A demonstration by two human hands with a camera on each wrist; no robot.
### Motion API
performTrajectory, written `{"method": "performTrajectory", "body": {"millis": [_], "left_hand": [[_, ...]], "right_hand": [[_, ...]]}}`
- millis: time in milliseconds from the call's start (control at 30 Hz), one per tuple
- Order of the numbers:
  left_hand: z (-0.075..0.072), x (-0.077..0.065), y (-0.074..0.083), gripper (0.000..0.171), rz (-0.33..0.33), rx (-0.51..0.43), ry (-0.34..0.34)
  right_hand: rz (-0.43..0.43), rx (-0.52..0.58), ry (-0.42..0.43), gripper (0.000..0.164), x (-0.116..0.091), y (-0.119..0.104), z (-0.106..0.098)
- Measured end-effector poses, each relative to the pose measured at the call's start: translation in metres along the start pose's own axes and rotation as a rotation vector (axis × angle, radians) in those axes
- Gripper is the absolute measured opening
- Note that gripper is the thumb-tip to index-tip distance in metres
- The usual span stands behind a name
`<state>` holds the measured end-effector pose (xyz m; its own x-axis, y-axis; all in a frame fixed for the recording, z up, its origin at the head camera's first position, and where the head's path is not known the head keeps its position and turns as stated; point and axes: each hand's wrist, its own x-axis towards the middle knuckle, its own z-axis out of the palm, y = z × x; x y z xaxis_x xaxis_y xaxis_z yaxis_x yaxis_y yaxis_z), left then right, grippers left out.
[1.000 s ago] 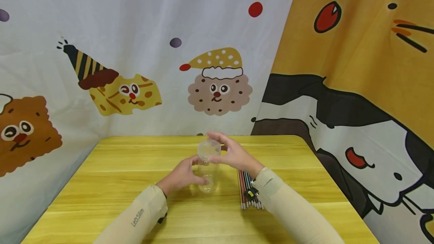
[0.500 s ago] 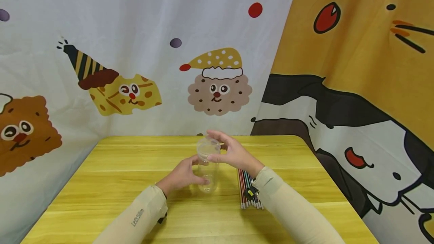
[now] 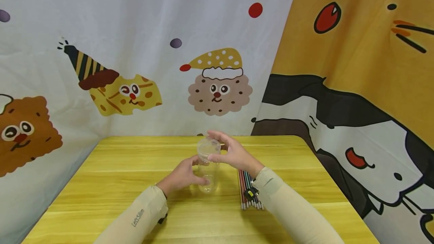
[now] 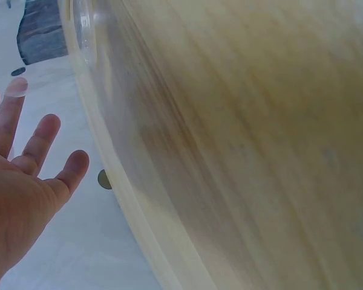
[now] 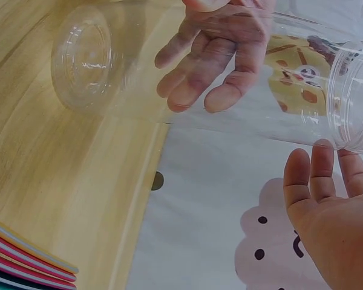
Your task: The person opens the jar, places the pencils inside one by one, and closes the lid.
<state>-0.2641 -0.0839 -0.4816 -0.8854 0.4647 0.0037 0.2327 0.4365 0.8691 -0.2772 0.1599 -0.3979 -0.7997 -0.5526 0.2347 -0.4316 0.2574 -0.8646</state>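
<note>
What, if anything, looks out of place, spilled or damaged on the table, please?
Nothing stands out: no spill or damage shows. The clear jar is upright between left hand and right hand; the pencils lie together, partly hidden by the right sleeve.

From the person's head, a camera looks forward and down over a yellow wood-grain counter (image 3: 135, 165) to a white, cartoon-printed fabric backdrop (image 3: 145, 29). The left-wrist camera, close in and tilted, frames the bare left grip (image 4: 24, 187) at left, counter at right. The right-wrist camera, also near, shows a clear cylindrical plastic jar (image 5: 142, 90) sideways across the top, the bare right grip (image 5: 339, 223) lower right. Head and right-wrist views share jar, both grips and slim multicoloured pencils (image 5: 30, 260).
</note>
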Motion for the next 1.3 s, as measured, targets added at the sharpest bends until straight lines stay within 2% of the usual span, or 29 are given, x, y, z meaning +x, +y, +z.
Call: {"method": "performTrajectory", "body": {"millis": [1300], "left_hand": [[0.0004, -0.0003, -0.003, 0.079, 0.01, 0.005, 0.006]], "right_hand": [[0.015, 0.0, -0.002, 0.076, 0.0003, 0.0027, 0.0014]]}}
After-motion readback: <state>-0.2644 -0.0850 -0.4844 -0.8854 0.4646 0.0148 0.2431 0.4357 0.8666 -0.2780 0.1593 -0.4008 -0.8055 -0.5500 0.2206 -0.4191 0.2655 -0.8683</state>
